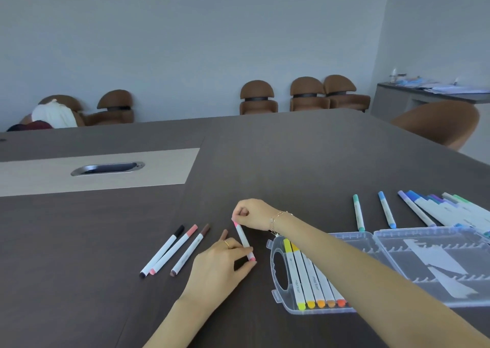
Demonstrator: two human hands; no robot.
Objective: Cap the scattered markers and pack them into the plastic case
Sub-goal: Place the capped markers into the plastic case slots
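A white marker with pink ends (243,239) is held just above the dark table between both hands. My left hand (222,263) grips its near end; my right hand (252,213) pinches the pink cap at its far end. A brown marker (224,234) is partly hidden behind my left hand. To the left lie a black marker (162,251), a salmon-pink one (173,249) and a brown one (189,251). The clear plastic case (275,292) lies open at the right, with yellow-to-orange markers (305,276) slotted in its left half.
A teal marker (358,213), a blue marker (387,209) and a pile of purple, blue and green markers (445,207) lie beyond the case. A metal cable port (107,168) sits in the table's pale inlay. Brown chairs (307,94) line the far wall.
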